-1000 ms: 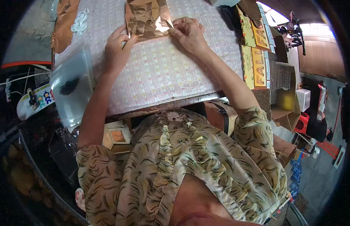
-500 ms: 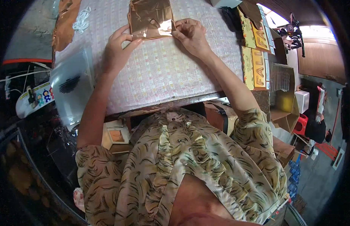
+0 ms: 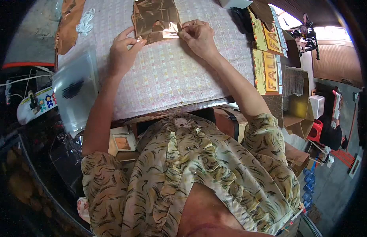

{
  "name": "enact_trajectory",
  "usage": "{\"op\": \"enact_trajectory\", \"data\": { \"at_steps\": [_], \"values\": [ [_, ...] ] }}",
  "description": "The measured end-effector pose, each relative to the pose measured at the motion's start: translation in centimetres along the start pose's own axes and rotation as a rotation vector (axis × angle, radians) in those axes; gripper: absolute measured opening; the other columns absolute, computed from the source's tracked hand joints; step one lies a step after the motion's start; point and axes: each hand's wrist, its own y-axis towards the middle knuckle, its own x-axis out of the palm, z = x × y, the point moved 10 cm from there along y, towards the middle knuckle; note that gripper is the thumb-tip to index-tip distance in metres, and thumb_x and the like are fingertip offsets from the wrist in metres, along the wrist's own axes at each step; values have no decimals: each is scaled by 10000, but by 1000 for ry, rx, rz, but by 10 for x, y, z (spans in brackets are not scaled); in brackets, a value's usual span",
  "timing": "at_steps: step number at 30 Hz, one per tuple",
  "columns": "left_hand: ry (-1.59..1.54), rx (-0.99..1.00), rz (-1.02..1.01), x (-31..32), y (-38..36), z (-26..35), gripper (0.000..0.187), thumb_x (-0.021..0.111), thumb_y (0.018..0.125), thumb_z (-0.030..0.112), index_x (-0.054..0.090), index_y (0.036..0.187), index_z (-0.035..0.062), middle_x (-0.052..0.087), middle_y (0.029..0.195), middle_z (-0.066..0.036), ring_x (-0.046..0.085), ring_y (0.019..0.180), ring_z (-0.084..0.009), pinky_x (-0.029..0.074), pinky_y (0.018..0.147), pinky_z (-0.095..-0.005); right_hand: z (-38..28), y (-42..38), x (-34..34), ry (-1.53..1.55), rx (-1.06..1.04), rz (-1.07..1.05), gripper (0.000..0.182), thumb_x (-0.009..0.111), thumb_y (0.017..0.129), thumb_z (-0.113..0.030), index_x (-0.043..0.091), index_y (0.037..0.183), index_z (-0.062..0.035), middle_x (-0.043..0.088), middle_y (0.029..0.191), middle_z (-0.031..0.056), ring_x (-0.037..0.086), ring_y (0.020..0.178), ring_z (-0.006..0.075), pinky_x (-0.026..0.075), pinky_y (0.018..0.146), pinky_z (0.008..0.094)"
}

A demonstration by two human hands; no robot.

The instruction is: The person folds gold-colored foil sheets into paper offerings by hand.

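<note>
A shiny copper-coloured foil sheet [image 3: 158,19] lies creased on the patterned cloth at the top centre of the head view. Its lower left corner is pinched between the thumb and fingers of my left hand [image 3: 124,51]. At the lower right corner, my right hand [image 3: 199,39] has its thumb and bent fingers closed on the foil's edge. The top of the sheet runs out of the frame.
White string [image 3: 85,22] and brown foil [image 3: 69,29] lie at the table's upper left, above clear plastic sheets [image 3: 75,94]. Printed "FALL" packs [image 3: 270,71] line the right edge, with a black item [image 3: 242,19] near them. An open cardboard box [image 3: 300,102] stands beyond.
The foil has shifted slightly to the left and its lower edge is now tilted. My left hand has moved slightly left and my right hand a little left with it.
</note>
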Motion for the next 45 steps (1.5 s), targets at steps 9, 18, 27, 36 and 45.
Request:
{"op": "enact_trajectory", "data": {
  "at_steps": [9, 18, 27, 36, 45],
  "values": [
    [33, 25, -1, 1, -2, -3, 286, 792, 911, 268, 757, 818, 1, 653, 1415, -129, 613, 1265, -341, 498, 1029, -408, -20, -11, -10, -90, -168, 78, 240, 787, 912, -285, 775, 892, -46, 708, 1132, 36, 560, 1143, 263, 320, 1085, 471],
    [12, -42, -29, 2, -3, -3, 279, 782, 932, 278, 754, 835, 18, 615, 1472, -137, 613, 1303, -289, 475, 1072, -405, -22, -14, -9, -51, -163, 130, 158, 765, 879, -184, 758, 889, -26, 663, 1152, 89, 513, 1200, 315, 298, 1077, 470],
    [49, -3, -27, 2, -1, -3, 263, 800, 910, 274, 772, 822, 28, 618, 1460, -156, 614, 1299, -300, 482, 1063, -408, -17, -9, -10, 7, -69, 118, 206, 763, 836, -196, 748, 902, -1, 674, 1145, 95, 533, 1184, 302, 308, 1072, 479],
    [16, -31, -41, 1, 0, -4, 273, 812, 892, 283, 779, 813, 24, 626, 1451, -134, 585, 1314, -309, 477, 1064, -408, -85, -29, 1, -537, -469, 172, 792, 584, 994, -577, 415, 1554, -43, 346, 1649, 205, 317, 1533, 385, 153, 1229, 629],
    [-26, -102, -88, 0, -2, -8, 244, 817, 893, 275, 808, 848, 35, 606, 1488, -116, 585, 1332, -282, 460, 1092, -399, -67, -33, 38, -641, -438, -25, 915, 456, 1018, -665, 377, 1552, 74, 350, 1641, 244, 271, 1559, 355, 137, 1235, 626]
  ]
}}
